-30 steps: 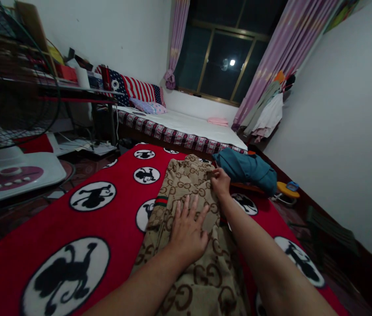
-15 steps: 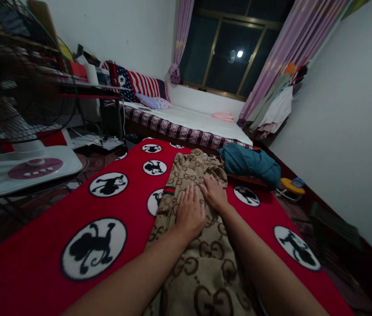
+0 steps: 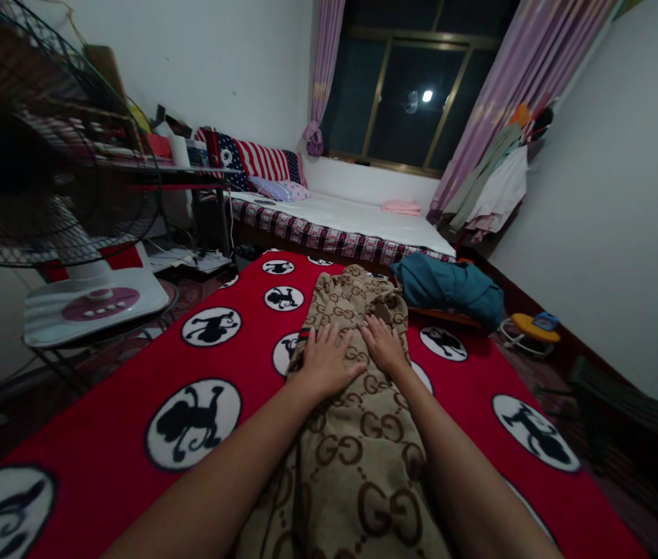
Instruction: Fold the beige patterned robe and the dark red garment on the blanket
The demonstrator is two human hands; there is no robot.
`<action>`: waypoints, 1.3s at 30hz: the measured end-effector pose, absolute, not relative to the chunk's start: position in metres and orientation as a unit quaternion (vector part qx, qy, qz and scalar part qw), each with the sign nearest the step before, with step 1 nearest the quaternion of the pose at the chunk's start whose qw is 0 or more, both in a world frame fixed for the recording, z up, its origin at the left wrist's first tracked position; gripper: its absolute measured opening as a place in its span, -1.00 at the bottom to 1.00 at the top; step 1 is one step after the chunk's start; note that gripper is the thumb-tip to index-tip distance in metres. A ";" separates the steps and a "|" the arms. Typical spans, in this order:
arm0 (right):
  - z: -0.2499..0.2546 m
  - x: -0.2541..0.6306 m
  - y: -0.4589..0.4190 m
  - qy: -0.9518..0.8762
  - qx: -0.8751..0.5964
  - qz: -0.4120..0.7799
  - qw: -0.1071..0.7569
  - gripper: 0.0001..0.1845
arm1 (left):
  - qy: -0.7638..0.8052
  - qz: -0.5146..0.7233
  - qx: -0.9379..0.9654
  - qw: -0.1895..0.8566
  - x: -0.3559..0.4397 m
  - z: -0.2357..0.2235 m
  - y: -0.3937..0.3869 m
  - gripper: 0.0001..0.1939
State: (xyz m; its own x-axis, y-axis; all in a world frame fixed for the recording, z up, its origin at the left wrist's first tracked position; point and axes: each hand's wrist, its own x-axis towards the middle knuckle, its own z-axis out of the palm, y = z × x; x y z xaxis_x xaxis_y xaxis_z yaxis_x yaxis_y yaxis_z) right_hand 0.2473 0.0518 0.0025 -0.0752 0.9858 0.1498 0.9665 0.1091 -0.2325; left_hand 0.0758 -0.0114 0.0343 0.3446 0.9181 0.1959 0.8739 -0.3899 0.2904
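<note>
A tan garment (image 3: pixel 358 435) with a brown interlocking-letter print lies lengthwise on a red blanket (image 3: pixel 131 388) with black-and-white monkey circles. My left hand (image 3: pixel 323 359) lies flat on the garment with its fingers spread. Beside it, my right hand (image 3: pixel 386 344) also rests palm down on the cloth, fingers stretched toward the garment's far end. Both hands hold nothing. The two forearms run along the garment toward me.
A teal bundle of cloth (image 3: pixel 451 286) lies at the blanket's far right. A standing fan (image 3: pixel 55 194) is at the left. A bed (image 3: pixel 352 221) with pillows stands under the window. Hanging clothes (image 3: pixel 497 186) and a small yellow stool (image 3: pixel 530 330) are at the right wall.
My right hand let go of the garment's far edge, drew back and laid flat next to my left hand. The left hand shifted slightly left on the cloth. The view moved a little.
</note>
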 end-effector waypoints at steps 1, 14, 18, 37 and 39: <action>0.002 0.248 0.052 -0.732 -0.666 0.038 0.138 -0.44 | 0.547 0.155 0.819 0.083 0.071 0.041 -0.009 -0.30; 0.001 0.250 0.052 -0.727 -0.664 0.054 0.168 -0.44 | 0.554 0.250 0.744 0.278 0.024 0.037 0.033 -0.37; -0.001 0.251 0.053 -0.729 -0.661 0.052 0.168 -0.43 | 0.547 0.134 0.802 0.200 0.020 0.055 0.013 -0.43; -0.008 0.251 0.055 -0.730 -0.662 0.026 0.165 -0.44 | 0.499 0.109 0.851 0.124 0.076 0.015 0.138 -0.50; -0.008 0.251 0.056 -0.728 -0.665 0.027 0.164 -0.44 | 0.500 0.125 0.847 0.133 0.079 0.018 0.143 -0.53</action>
State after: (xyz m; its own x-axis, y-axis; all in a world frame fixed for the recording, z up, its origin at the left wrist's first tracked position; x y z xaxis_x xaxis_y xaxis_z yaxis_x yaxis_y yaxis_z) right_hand 0.2505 0.0556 -0.0079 -0.0628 0.9770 0.2036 0.9595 0.1152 -0.2572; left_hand 0.0788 0.1429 0.0176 0.4686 0.8799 0.0789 0.8132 -0.4646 0.3507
